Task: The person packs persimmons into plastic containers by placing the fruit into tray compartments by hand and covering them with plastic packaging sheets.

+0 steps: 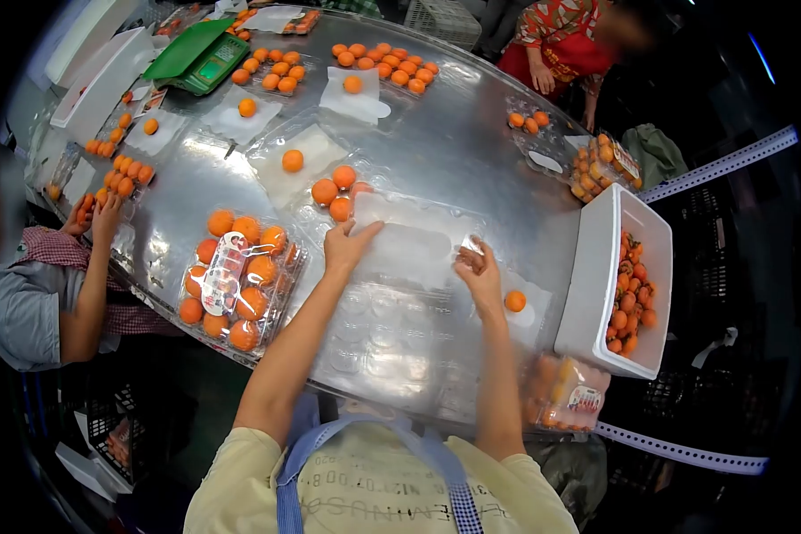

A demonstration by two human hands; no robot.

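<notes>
My left hand (349, 245) is at the left edge of a clear plastic tray (392, 334), its fingers spread by a white sheet (405, 240) in the raised lid. My right hand (476, 262) is at the sheet's right side with its fingers bent together; what they pinch is too small to make out. Several loose orange fruits (325, 190) lie just beyond my left hand. One orange fruit (514, 301) rests on white paper to the right of my right hand. A filled, labelled clear box (236, 280) stands at the left.
A white foam box (587, 276) of orange fruits stands at the right, with a packed box (568, 392) near the front edge. A green scale (196, 58) is at the back left. Co-workers' hands (107, 218) are at the far left; another person (561, 49) stands across the metal table (472, 125).
</notes>
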